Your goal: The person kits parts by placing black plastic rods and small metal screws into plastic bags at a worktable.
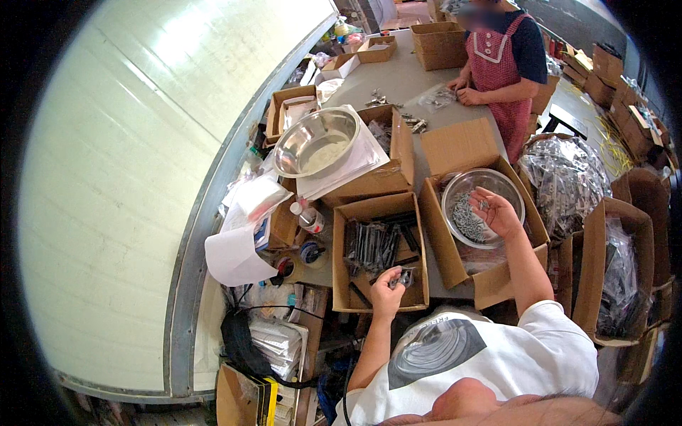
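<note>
My left hand (387, 292) is closed around a small shiny item (404, 277), partly covered by the fingers; it looks like metal in clear plastic. It is at the near edge of an open cardboard box (341, 245) holding dark and silvery metal strips (374, 245). Farther right, my right hand (497, 214) hovers palm up above a steel bowl (521, 206), its fingers curled around a few small screws. Many more loose silvery screws (467, 221) lie in that bowl, which sits in a second open cardboard box (444, 264).
An empty steel bowl (317, 144) rests on papers atop a box at the left. Beside it stand a bottle (307, 219) and tape rolls (311, 252). Across the grey table (398, 74), a person in a red checked apron (497, 78) handles a clear bag. Bagged parts (565, 181) fill the right side.
</note>
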Action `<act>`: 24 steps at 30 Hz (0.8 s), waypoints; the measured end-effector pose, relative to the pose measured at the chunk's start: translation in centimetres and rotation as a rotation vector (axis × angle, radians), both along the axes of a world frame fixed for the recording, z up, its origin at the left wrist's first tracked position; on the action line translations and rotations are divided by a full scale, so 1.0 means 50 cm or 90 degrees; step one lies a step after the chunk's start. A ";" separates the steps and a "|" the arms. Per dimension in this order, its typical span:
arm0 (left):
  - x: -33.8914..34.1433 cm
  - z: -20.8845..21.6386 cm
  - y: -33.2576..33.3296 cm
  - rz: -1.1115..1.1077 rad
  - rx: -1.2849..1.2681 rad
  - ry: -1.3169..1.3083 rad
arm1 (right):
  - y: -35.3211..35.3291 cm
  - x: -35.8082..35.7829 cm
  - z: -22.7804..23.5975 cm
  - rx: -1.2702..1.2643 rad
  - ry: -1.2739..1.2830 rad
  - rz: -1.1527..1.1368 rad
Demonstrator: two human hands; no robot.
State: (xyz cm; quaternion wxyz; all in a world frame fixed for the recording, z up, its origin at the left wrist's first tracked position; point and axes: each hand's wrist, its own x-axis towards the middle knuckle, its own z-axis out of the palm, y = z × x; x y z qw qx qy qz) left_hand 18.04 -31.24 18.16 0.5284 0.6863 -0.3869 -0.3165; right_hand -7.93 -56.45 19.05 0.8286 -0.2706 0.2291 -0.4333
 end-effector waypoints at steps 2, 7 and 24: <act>-0.003 0.008 0.000 0.000 0.007 0.013 | -0.003 0.000 -0.005 -0.005 -0.071 0.060; 0.004 -0.006 0.003 -0.013 -0.007 0.018 | 0.044 0.049 0.046 0.041 -0.128 0.163; 0.018 -0.012 0.009 -0.037 -0.024 0.095 | 0.308 0.295 0.134 -0.534 0.372 0.440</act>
